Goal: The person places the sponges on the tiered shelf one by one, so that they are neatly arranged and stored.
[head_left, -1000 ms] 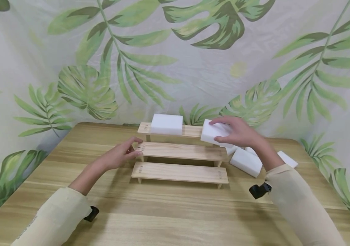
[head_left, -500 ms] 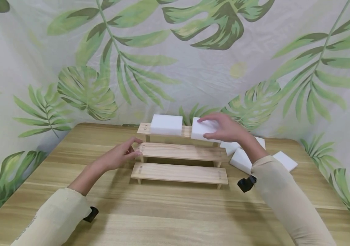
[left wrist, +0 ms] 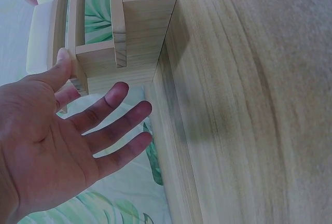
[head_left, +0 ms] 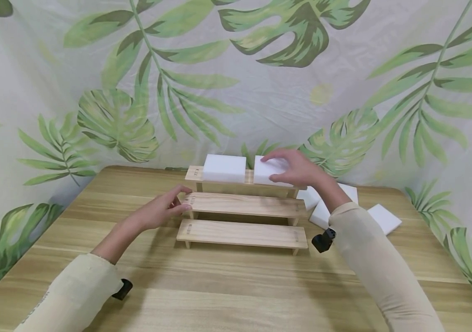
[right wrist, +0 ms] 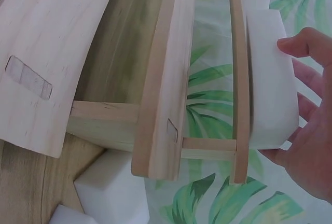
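The right hand (head_left: 298,170) grips a white block (head_left: 262,170) on the right of the far top shelf (head_left: 194,173), likely aligning it beside its neighbour (head_left: 224,168), while the left hand (head_left: 162,210) pinches the left end of the middle shelf (head_left: 244,204), seemingly for steadiness.

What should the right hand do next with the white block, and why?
I'd say the right hand should gently let go of the held block, because it looks level on the top shelf, with a gap between it and the other block, and the left hand holds the end of the middle shelf.
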The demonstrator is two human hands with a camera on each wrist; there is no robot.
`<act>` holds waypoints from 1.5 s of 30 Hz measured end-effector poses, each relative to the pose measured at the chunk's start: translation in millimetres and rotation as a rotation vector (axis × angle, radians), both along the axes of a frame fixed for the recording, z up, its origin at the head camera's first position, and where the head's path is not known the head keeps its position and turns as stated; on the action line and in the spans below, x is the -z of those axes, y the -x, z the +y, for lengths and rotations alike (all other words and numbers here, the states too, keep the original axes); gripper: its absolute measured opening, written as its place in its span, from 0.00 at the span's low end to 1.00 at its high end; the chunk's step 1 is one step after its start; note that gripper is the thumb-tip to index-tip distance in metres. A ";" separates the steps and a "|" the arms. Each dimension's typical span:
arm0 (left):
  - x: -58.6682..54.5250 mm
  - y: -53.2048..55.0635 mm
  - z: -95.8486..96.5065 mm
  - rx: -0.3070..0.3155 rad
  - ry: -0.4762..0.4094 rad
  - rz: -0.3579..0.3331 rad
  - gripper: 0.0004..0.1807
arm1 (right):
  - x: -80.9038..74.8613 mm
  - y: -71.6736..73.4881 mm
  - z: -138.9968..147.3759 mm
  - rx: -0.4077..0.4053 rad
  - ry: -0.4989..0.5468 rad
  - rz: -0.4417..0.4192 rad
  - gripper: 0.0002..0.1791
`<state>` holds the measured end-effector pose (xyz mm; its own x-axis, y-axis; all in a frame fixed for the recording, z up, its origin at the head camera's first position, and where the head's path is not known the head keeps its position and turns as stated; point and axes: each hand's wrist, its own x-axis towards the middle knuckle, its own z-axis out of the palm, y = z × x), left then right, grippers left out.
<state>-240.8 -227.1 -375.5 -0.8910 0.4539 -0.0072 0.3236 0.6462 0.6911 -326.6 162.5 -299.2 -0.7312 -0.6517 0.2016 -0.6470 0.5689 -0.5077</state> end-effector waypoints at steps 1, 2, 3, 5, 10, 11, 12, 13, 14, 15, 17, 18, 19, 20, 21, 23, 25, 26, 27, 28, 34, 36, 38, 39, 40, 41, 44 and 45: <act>-0.2 0.1 0.0 0.001 -0.001 -0.001 0.27 | -0.1 0.3 -0.3 0.001 0.000 -0.005 0.26; -0.3 0.2 0.0 0.001 -0.002 -0.002 0.27 | -0.2 0.5 -0.6 0.003 -0.003 -0.008 0.26; -0.5 0.3 0.0 0.002 -0.003 -0.003 0.27 | -0.3 0.7 -0.8 0.004 -0.006 -0.010 0.26; -0.7 0.7 0.0 0.004 -0.004 -0.005 0.27 | -0.4 0.9 -1.1 0.008 -0.013 -0.013 0.26; -1.2 0.9 -0.1 0.006 -0.005 -0.007 0.27 | 0.7 2.9 -1.6 0.006 -0.026 -0.006 0.26; -1.3 0.9 0.0 0.007 -0.004 -0.007 0.27 | 1.2 3.4 -1.7 0.005 -0.027 -0.004 0.25; -1.5 0.9 0.0 0.008 -0.004 -0.007 0.27 | 1.5 3.8 -1.7 0.004 -0.028 -0.003 0.25; -1.6 0.9 0.1 0.008 -0.005 -0.008 0.27 | 1.8 4.1 -1.6 0.003 -0.027 -0.004 0.25; -1.8 0.9 0.2 0.009 -0.005 -0.008 0.27 | 2.2 4.3 -1.6 0.002 -0.026 -0.004 0.25; -1.9 1.0 0.3 0.011 -0.005 -0.008 0.27 | 2.3 4.3 -1.6 0.003 -0.025 -0.007 0.25; -2.1 1.0 0.4 0.011 -0.005 -0.007 0.27 | 2.4 4.0 -1.4 0.005 -0.022 -0.009 0.25; -2.2 0.9 0.5 0.011 -0.004 -0.008 0.27 | 2.4 3.7 -1.3 0.004 -0.019 -0.010 0.25; -2.2 0.9 0.6 0.010 -0.004 -0.009 0.27 | 2.4 3.4 -1.2 0.004 -0.017 -0.012 0.25; -2.2 0.9 0.7 0.010 -0.005 -0.010 0.27 | 2.4 3.2 -1.1 0.002 -0.014 -0.015 0.25; -2.3 0.6 0.9 0.009 -0.005 -0.011 0.27 | 2.5 2.9 -1.0 0.001 -0.012 -0.016 0.25; -2.3 0.4 1.1 0.007 -0.004 -0.010 0.27 | 2.7 2.6 -0.9 -0.003 -0.009 -0.020 0.25; -2.5 0.1 1.5 0.005 -0.004 -0.010 0.27 | 2.8 2.3 -0.8 -0.004 -0.009 -0.023 0.25; -2.6 -0.1 1.6 0.006 -0.003 -0.010 0.27 | 2.8 2.2 -0.8 -0.004 -0.010 -0.025 0.25; -2.8 -0.3 1.8 0.004 -0.003 -0.010 0.27 | 2.7 1.8 -0.8 -0.004 -0.012 -0.028 0.25; -2.9 -0.3 1.8 0.003 -0.002 -0.010 0.27 | 2.7 1.8 -0.8 -0.003 -0.013 -0.032 0.25; -4.5 -0.3 2.9 0.010 -0.004 0.002 0.26 | 3.7 2.9 -1.4 0.009 -0.014 -0.037 0.25; -5.0 -0.5 3.2 0.014 -0.002 0.009 0.26 | 4.1 3.3 -1.5 0.014 -0.015 -0.036 0.25; -5.0 -0.6 3.0 0.014 0.001 0.009 0.26 | 4.3 3.3 -1.7 0.010 -0.015 -0.040 0.26; -4.8 -0.6 2.7 0.013 0.003 0.008 0.26 | 4.5 3.4 -1.8 0.008 -0.015 -0.044 0.26; -4.7 -0.8 2.5 0.014 0.004 0.008 0.26 | 4.6 3.4 -1.9 0.004 -0.014 -0.047 0.26; -4.5 -1.0 2.2 0.014 0.006 0.008 0.26 | 4.9 3.6 -2.0 0.000 -0.014 -0.048 0.26; -4.3 -1.3 2.0 0.014 0.006 0.006 0.26 | 4.8 3.6 -1.1 -0.003 -0.014 -0.053 0.28; -4.2 -1.5 2.0 0.013 0.005 0.006 0.26 | 4.8 3.9 -0.3 -0.006 -0.009 -0.053 0.29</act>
